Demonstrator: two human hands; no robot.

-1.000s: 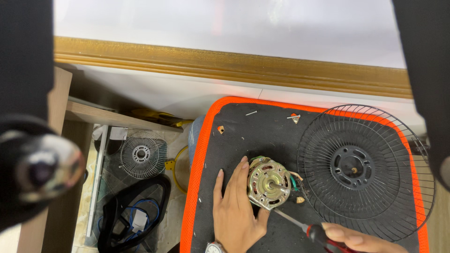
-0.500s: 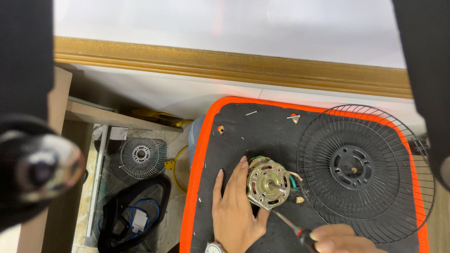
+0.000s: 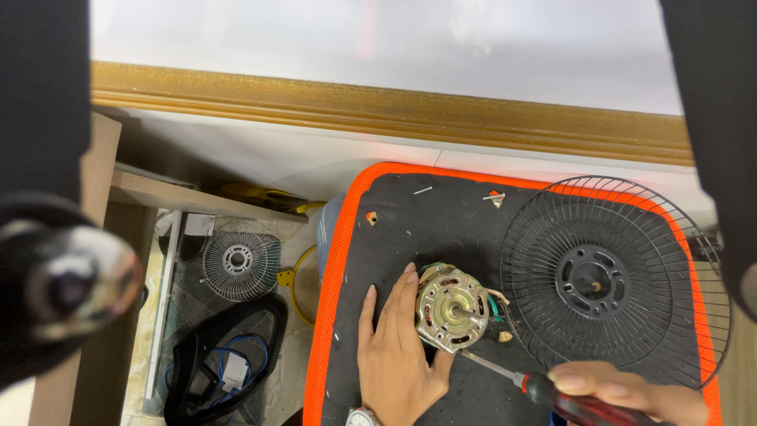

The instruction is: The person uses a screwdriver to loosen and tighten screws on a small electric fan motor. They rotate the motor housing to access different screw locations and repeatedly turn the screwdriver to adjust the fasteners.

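Head view. A small fan motor (image 3: 452, 308) lies at lower centre of the frame on a black, orange-edged mat (image 3: 410, 229) covering the tabletop. The left hand (image 3: 394, 355) lies flat beside it, fingers extended and pressed against the casing, thumb beneath. The right hand (image 3: 631, 390), lower right, has its fingers closed round a red-handled screwdriver (image 3: 512, 377), whose tip meets the motor's lower edge. A black wire fan guard (image 3: 603, 284) lies just right of the motor. Risk: the tip may slip off the fastener and strike the bracing thumb or the loose wires (image 3: 497, 304), since the motor is steadied only by hand.
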